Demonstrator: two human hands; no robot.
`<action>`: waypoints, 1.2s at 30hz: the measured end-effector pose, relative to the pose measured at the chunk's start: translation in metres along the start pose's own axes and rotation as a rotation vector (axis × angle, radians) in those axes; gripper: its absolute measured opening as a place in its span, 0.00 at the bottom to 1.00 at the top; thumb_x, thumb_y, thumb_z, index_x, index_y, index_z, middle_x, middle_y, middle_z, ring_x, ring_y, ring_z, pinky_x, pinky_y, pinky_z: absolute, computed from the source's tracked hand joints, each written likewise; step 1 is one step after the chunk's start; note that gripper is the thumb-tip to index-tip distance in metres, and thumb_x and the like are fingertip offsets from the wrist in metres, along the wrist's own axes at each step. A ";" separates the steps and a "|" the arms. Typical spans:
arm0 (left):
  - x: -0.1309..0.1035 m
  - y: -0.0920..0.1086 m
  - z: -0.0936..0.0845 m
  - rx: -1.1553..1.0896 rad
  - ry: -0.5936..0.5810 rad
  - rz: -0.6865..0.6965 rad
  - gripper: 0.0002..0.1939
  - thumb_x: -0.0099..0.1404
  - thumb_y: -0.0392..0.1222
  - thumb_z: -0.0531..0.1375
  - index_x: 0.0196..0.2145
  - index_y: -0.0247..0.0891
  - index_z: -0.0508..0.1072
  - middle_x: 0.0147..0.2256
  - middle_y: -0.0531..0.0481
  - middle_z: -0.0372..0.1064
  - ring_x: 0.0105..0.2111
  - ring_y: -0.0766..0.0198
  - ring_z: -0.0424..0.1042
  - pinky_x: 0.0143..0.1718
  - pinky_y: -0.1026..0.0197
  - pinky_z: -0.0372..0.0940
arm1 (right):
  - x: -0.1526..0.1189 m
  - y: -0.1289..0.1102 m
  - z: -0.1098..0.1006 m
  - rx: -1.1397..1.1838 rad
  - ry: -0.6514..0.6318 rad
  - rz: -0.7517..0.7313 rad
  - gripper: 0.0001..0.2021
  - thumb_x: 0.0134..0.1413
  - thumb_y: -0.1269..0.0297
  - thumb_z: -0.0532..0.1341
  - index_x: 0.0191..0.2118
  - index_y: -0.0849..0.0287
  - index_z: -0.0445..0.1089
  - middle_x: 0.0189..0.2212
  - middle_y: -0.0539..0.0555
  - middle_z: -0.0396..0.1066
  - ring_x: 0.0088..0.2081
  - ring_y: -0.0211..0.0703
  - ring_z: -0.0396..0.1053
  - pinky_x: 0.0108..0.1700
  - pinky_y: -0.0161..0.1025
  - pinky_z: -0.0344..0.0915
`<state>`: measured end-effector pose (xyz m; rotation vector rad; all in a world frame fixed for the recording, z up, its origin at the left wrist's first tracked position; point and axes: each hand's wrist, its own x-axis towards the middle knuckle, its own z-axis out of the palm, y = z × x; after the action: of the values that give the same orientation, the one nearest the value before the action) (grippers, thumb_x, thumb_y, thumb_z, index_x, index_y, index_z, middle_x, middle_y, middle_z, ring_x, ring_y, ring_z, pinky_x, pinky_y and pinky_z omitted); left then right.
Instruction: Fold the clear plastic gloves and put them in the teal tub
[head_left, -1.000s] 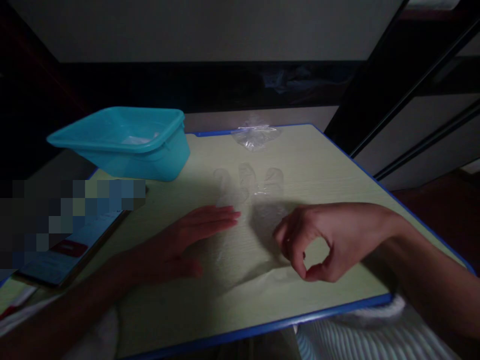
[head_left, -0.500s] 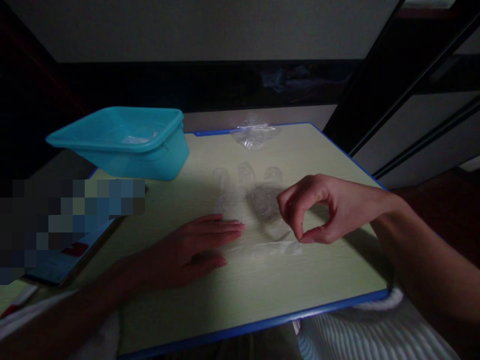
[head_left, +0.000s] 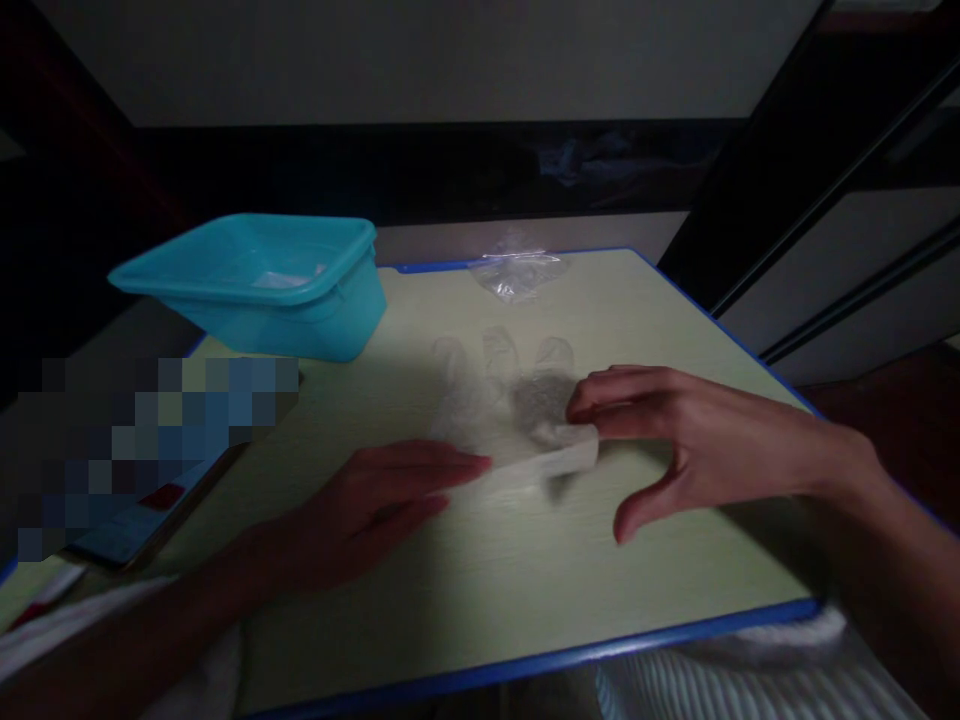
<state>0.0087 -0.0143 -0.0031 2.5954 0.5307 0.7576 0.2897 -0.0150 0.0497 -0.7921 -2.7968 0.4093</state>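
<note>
A thin, clear plastic glove [head_left: 469,405] lies on the pale table [head_left: 465,590], its fingers toward the far edge. Its near edge is lifted on the right side. My left hand [head_left: 382,500] lies flat with outstretched fingers, the tips on the near left part of the glove. At the glove's right edge, my right hand [head_left: 675,440] has its fingers bent over the plastic and its thumb spread well apart from them. A dark shadow shows through the plastic beside the right fingertips.
A turquoise plastic basin [head_left: 330,315] stands at the back left, something pale inside. A crumpled clear bag [head_left: 514,275] lies at the far edge. A phone [head_left: 135,520], partly pixelated, lies at the left.
My right thumb and fingers have parted from their pinch. The glove's near right edge has risen and folded back. My left hand has stayed nearly in place, its thumb closer to the fingers.
</note>
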 end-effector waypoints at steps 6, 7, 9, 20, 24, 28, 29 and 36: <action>0.000 0.003 -0.004 0.127 -0.034 0.056 0.15 0.67 0.34 0.50 0.49 0.36 0.69 0.46 0.48 0.73 0.47 0.66 0.71 0.49 0.65 0.66 | -0.003 0.003 0.021 -0.271 0.094 -0.195 0.22 0.58 0.53 0.55 0.45 0.70 0.69 0.41 0.63 0.72 0.41 0.47 0.69 0.42 0.44 0.67; 0.000 0.004 -0.004 0.144 -0.040 0.071 0.16 0.67 0.34 0.50 0.50 0.37 0.68 0.47 0.47 0.72 0.47 0.65 0.71 0.50 0.64 0.65 | -0.003 0.003 0.025 -0.299 0.103 -0.215 0.22 0.59 0.54 0.54 0.46 0.70 0.68 0.41 0.63 0.72 0.42 0.47 0.69 0.43 0.44 0.67; -0.002 0.006 -0.003 0.167 -0.046 0.104 0.18 0.66 0.33 0.50 0.53 0.39 0.65 0.47 0.47 0.72 0.49 0.65 0.70 0.52 0.62 0.64 | -0.004 0.002 0.033 -0.354 0.118 -0.254 0.20 0.62 0.58 0.51 0.47 0.71 0.69 0.43 0.63 0.72 0.44 0.46 0.70 0.43 0.43 0.69; 0.000 0.013 0.006 0.216 -0.114 0.271 0.12 0.67 0.34 0.50 0.46 0.35 0.69 0.45 0.46 0.73 0.49 0.65 0.69 0.55 0.63 0.61 | -0.005 -0.002 0.054 -0.533 0.176 -0.274 0.15 0.63 0.70 0.49 0.46 0.73 0.69 0.43 0.64 0.73 0.48 0.46 0.70 0.47 0.40 0.71; 0.004 0.016 0.003 0.263 -0.115 0.299 0.12 0.68 0.34 0.49 0.42 0.34 0.70 0.45 0.47 0.74 0.48 0.66 0.70 0.55 0.64 0.60 | -0.004 -0.002 0.053 -0.454 0.189 -0.278 0.17 0.64 0.70 0.47 0.45 0.76 0.70 0.42 0.66 0.73 0.46 0.48 0.71 0.46 0.40 0.72; 0.001 0.012 0.003 0.308 -0.091 0.310 0.13 0.68 0.39 0.50 0.45 0.33 0.69 0.45 0.45 0.73 0.48 0.64 0.70 0.55 0.62 0.61 | -0.005 0.002 0.053 -0.400 0.203 -0.264 0.18 0.64 0.69 0.46 0.44 0.75 0.70 0.42 0.65 0.73 0.46 0.46 0.71 0.45 0.39 0.72; 0.000 0.010 0.003 0.326 -0.089 0.308 0.14 0.67 0.41 0.51 0.46 0.33 0.69 0.46 0.43 0.73 0.49 0.63 0.70 0.55 0.61 0.61 | -0.006 0.003 0.054 -0.398 0.210 -0.260 0.17 0.64 0.69 0.46 0.44 0.74 0.70 0.42 0.64 0.74 0.46 0.45 0.71 0.46 0.38 0.72; -0.003 -0.002 0.002 0.457 0.011 0.222 0.14 0.64 0.38 0.52 0.46 0.32 0.69 0.45 0.41 0.73 0.47 0.60 0.71 0.49 0.58 0.66 | -0.007 0.006 0.054 -0.397 0.217 -0.265 0.17 0.65 0.68 0.46 0.46 0.72 0.69 0.44 0.64 0.73 0.46 0.42 0.71 0.47 0.38 0.71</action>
<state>0.0071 -0.0145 -0.0074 3.1156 0.4675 0.7962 0.2843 -0.0250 -0.0038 -0.4850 -2.7515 -0.2681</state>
